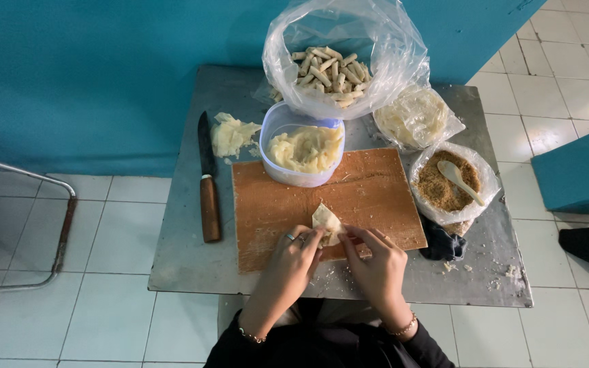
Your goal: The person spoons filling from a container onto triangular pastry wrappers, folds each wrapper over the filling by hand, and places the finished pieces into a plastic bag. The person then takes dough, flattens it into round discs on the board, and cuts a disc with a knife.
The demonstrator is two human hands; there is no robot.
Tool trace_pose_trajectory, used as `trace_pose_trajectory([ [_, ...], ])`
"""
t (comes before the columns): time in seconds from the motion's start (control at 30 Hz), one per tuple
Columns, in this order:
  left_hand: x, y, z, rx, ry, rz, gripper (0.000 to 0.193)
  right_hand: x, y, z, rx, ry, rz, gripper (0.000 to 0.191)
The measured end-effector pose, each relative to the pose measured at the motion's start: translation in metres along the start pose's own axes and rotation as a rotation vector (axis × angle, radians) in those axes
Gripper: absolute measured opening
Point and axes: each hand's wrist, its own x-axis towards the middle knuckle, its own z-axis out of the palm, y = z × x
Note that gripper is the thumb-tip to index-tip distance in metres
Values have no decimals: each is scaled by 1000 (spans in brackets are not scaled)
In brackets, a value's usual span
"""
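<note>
Pale thin pastry wrapper [326, 223] is mid-fold, pinched by left hand [292, 259] and right hand [375, 264] fingers over the wooden board [369, 197]; rolling tight likely comes next.

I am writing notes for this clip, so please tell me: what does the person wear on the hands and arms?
The left hand has a silver ring on one finger and a thin beaded bracelet at the wrist. The right hand has a similar thin bracelet at its wrist. Both forearms are bare; dark sleeves begin near the elbows.
</note>
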Motion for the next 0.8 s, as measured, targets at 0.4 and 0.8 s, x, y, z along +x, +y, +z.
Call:
trace_pose_trajectory([
  [0.4, 4, -3, -12, 96, 3, 146, 46, 16, -15, 5, -16, -98, -159, 25],
  [0.8, 4, 0, -16, 7, -5, 144, 34, -1, -7, 11, 116, 7, 185, 65],
])
